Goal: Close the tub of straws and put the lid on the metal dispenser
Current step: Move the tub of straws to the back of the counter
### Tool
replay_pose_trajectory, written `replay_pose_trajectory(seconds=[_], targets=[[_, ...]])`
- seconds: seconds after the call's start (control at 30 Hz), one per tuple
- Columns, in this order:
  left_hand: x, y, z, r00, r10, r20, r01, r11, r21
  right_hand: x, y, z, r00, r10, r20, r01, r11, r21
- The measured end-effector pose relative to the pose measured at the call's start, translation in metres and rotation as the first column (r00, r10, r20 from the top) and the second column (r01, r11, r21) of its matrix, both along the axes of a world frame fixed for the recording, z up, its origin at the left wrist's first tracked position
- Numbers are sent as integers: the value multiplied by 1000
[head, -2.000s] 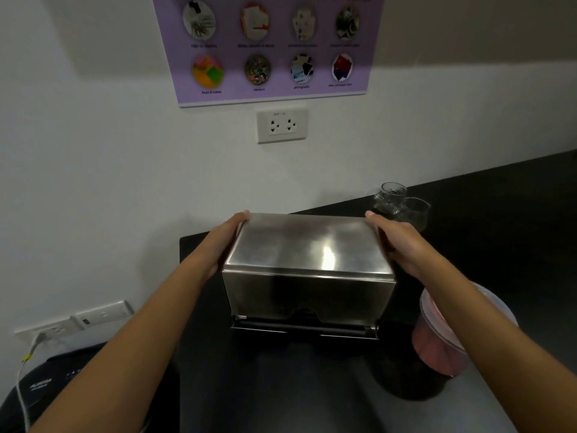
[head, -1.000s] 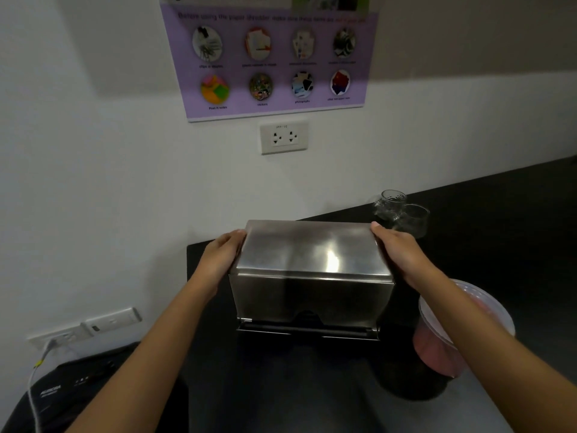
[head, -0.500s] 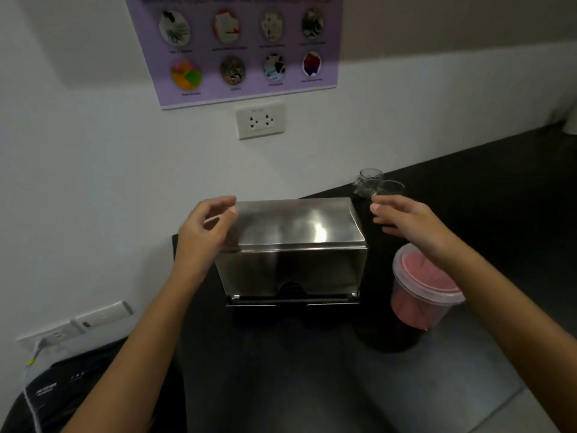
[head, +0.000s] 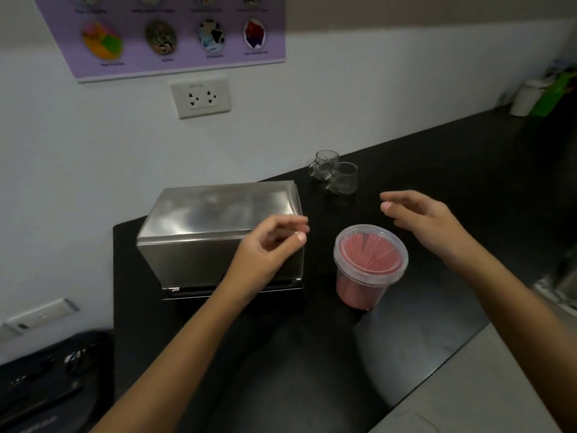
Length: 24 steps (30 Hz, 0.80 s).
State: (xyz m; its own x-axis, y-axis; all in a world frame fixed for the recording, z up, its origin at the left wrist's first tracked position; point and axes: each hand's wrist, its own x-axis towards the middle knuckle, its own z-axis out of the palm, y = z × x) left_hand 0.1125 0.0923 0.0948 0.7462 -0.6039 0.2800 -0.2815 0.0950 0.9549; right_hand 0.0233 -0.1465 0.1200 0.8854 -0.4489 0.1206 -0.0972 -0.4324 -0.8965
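Metal dispenser sits at frame centre-left on the black desk, its lid seated on top. Tub of straws stands just right of it, clear lid on. Left hand hovers before the dispenser's right end, grip released, empty. Right hand hovers above and right of the tub, fingers loose, holding nothing. Two glass jars stand behind.
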Motion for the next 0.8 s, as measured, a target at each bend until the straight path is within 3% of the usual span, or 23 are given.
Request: replay_pose_trajectory(seconds=[0.13,0.37,0.47,0.63,0.8], targets=[[-20,-19,-24,998,36,-42,-34,997,64,-8,-20,-17,990,138,-40,-138,990,-7],[-68,-64,-69,949,284,-138,-267,955,129,-21,-73,-46,919,368,-140,-372,928,0],[-62,-56,-79,926,323,-194,-301,944,134,-18,-67,-51,910,398,-119,-393,917,64],[-73,-73,-93,912,362,-195,-291,903,315,-18,-74,-59,882,448,-145,-419,887,192],[-72,-89,-97,921,341,-190,-251,890,381,-11,-71,-76,873,468,-137,-420,864,279]])
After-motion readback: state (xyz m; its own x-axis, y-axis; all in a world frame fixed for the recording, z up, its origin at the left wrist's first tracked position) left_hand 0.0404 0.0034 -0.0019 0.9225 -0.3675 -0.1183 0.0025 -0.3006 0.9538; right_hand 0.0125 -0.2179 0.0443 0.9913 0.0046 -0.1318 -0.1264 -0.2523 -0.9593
